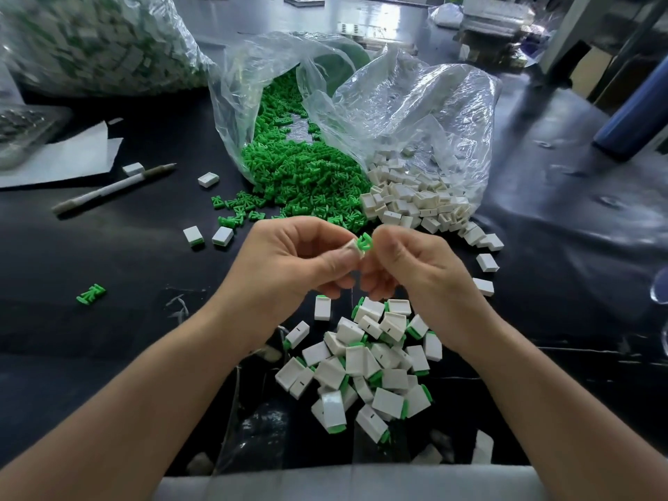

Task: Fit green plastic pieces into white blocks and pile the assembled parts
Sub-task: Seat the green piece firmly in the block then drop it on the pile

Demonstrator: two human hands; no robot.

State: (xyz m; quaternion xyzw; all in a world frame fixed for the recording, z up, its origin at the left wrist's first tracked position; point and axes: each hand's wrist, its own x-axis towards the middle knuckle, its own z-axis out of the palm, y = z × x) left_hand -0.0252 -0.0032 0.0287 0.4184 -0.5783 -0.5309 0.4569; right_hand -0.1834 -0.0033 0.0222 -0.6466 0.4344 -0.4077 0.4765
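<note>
head view: the black table (108, 254) runs from the near edge at the bottom of the frame up to two open clear bags (397, 103) lying on their sides. the left one spills a heap of green pieces (303, 175), the right one a heap of white blocks (415, 200), and the two heaps touch where they meet. both hands are raised just in front of these heaps. between the forearms, near the table's near edge, lies the pile of assembled parts (365, 367), white with green ends showing. a broad stretch of dark tabletop opens left of the left forearm, with one stray green piece (91, 294) on it. two loose parts (208, 236) lie just left of the left hand. further left are a pen (112, 189) and a sheet of paper (72, 153). a big filled bag (94, 41) closes off the far left corner. right of the right forearm the tabletop is open but wrinkled, with a few white blocks near the wrist.

the left hand (289, 262) has its fingers curled in, and its thumb and fingertips pinch a white block (352, 247). the right hand (408, 269), fingers likewise curled, pinches a green piece (364, 243) at its fingertips. the green piece touches the end of the white block, but how far it is seated cannot be told. the two hands nearly touch at the fingertips.
</note>
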